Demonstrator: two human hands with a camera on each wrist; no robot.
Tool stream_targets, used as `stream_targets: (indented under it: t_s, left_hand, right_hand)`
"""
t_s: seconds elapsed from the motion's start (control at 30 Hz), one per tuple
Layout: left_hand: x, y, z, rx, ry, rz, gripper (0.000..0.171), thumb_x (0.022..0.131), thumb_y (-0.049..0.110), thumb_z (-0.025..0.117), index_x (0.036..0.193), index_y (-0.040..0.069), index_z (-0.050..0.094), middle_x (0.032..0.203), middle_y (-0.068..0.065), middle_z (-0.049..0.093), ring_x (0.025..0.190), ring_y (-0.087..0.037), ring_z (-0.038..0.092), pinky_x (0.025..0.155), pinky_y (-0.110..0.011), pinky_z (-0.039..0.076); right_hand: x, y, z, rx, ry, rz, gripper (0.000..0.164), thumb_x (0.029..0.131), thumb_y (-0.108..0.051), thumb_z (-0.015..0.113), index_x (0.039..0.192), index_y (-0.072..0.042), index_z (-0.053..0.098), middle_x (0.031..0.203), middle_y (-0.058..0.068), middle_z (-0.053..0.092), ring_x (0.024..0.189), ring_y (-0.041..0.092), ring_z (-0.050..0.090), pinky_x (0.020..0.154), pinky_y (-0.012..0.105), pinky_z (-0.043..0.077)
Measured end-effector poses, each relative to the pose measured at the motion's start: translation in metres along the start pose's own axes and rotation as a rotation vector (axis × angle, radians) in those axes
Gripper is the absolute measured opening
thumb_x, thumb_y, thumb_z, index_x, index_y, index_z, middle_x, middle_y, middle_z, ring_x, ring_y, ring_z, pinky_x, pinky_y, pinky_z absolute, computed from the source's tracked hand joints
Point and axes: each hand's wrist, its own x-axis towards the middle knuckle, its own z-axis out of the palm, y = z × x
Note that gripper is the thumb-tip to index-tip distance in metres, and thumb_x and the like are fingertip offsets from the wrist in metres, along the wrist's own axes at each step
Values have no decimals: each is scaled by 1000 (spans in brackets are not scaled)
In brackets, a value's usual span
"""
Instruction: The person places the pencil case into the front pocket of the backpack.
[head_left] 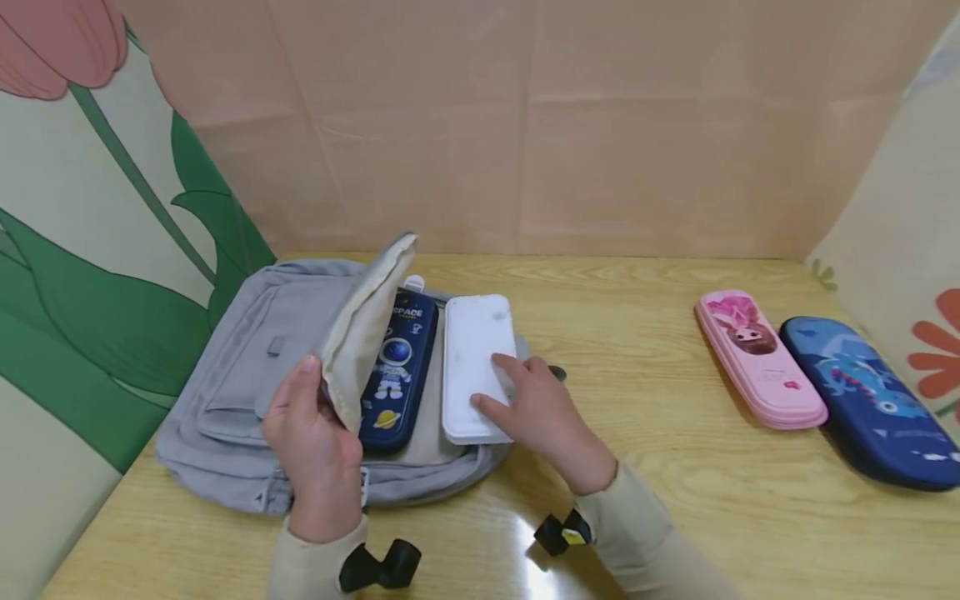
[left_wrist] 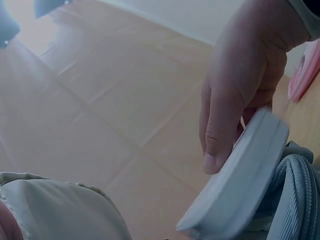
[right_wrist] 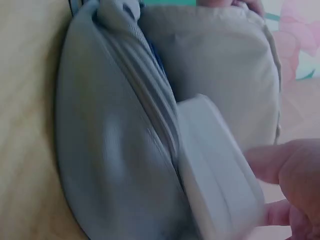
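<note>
A grey backpack (head_left: 247,358) lies open on the table, its pale-lined front panel (head_left: 367,342) lifted. My left hand (head_left: 318,450) grips the edge of that panel, thumb on the outer side. Inside the backpack lies a dark blue pencil case (head_left: 397,375) with an astronaut and the word SPACE. To its right, a plain white pencil case (head_left: 476,367) sits at the bag's opening, tilted in the left wrist view. My right hand (head_left: 543,408) holds the white case by its right side, thumb and a finger on its upper face; the other fingers are partly hidden.
A pink pencil case (head_left: 761,362) and a blue one with a dinosaur-like picture (head_left: 873,400) lie side by side at the table's right. Behind the wooden table (head_left: 637,500) hangs a plain pinkish backdrop (head_left: 600,133). Flower-patterned panels flank both sides.
</note>
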Motion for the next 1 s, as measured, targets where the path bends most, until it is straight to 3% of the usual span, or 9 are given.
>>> stream_targets:
  t_s: [0.3,0.57,0.73,1.0]
  left_hand:
    - [0,1,0,-16,17,-17,10,83,3,67,84,-7,70,81,-15,68,76,-22,65,67,-29,53]
    - [-1,1,0,-50,-4,-14,9,82,1,67,82,-8,69,79,-15,68,73,-21,65,66,-29,52]
    - [-1,1,1,-58,-18,-40,8,82,-2,64,76,-5,70,72,-12,67,67,-18,64,62,-27,52]
    - [-2,0,0,-63,-111,-120,16,89,2,59,75,0,67,68,-7,63,64,-14,61,60,-24,49]
  right_hand:
    - [1,-10,12,13,14,-104,62,78,-36,73,128,-5,54,101,20,55,75,22,51,67,35,47]
    - [1,-18,28,38,-5,-172,65,78,-36,73,129,-1,51,120,25,52,100,33,55,85,43,47]
    - [2,-22,39,32,-50,-197,68,79,-35,73,130,3,48,121,28,48,103,34,53,88,43,46]
    - [1,-28,50,26,-53,-262,68,77,-34,74,128,4,49,116,29,51,101,34,52,86,43,45]
